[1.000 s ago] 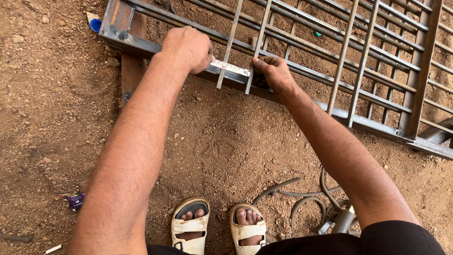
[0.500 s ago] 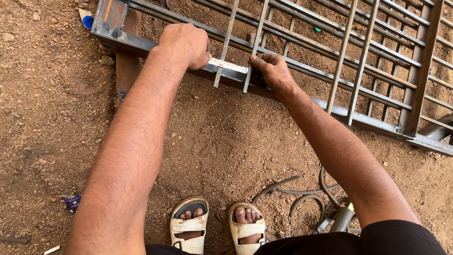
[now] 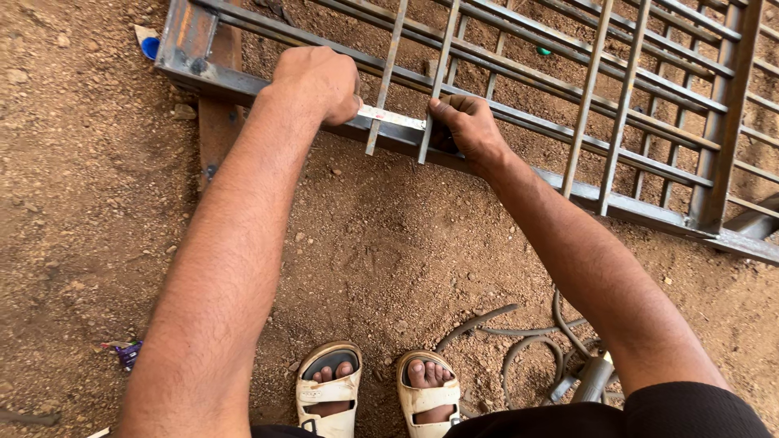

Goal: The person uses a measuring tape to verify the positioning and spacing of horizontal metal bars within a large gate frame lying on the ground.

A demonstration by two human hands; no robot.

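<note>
- Across the top of the view, a large grey metal gate frame of welded bars is lying flat on the reddish dirt ground, with a rusty support piece sitting under its near-left corner, so the near rail seems to be resting a little above the soil where the hands can get at it.
- Near the bottom of the view, the person is standing just short of the frame in pale sandals, leaning forward so that both arms are reaching the near rail.
- To the right of the sandals, loops of cable or bent rod and a short metal cylinder are lying on the dirt, within reach but untouched.
- At the rail, the left hand is closing into a fist, fingers curled tight over one end of a metal ruler and pressing it flat along the rail, apparently to keep it from sliding.
- Just beside it, the right hand is gripping the rail at the ruler's other end, fingers bent together around something dark that cannot be made out.
- No labels or signs are showing; only scraps are lying about: a blue cap-like piece by the corner, a small green bit between the bars, and a purple wrapper on the dirt at lower left.
</note>
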